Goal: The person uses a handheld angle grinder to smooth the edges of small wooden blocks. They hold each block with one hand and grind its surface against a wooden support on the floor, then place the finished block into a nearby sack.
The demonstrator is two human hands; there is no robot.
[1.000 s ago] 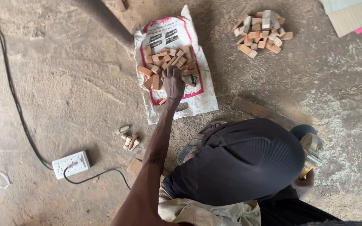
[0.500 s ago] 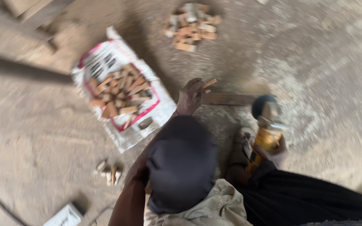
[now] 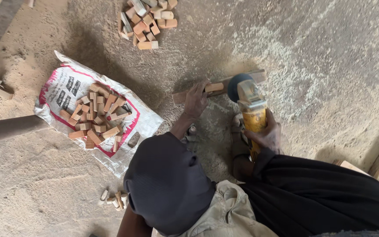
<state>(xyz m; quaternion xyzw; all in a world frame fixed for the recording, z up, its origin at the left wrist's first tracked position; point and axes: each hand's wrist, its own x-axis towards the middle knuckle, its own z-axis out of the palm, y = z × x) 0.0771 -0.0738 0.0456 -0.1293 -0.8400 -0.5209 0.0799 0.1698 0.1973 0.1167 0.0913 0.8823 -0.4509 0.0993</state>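
My left hand presses a small wood block down on a wooden strip that lies on the dusty floor. My right hand grips the body of a yellow angle grinder. The grinder's dark disc guard sits right beside the block's right end. My bent knee in dark cloth fills the lower middle of the view.
A white sack lies flat at the left with several small wood blocks on it. Another pile of blocks sits at the top. A few small pieces lie near my knee. A dark plank crosses the left edge.
My left hand left the blocks on the sack and brought one block to the wooden strip. The grinder moved up against it. The view shifted right.
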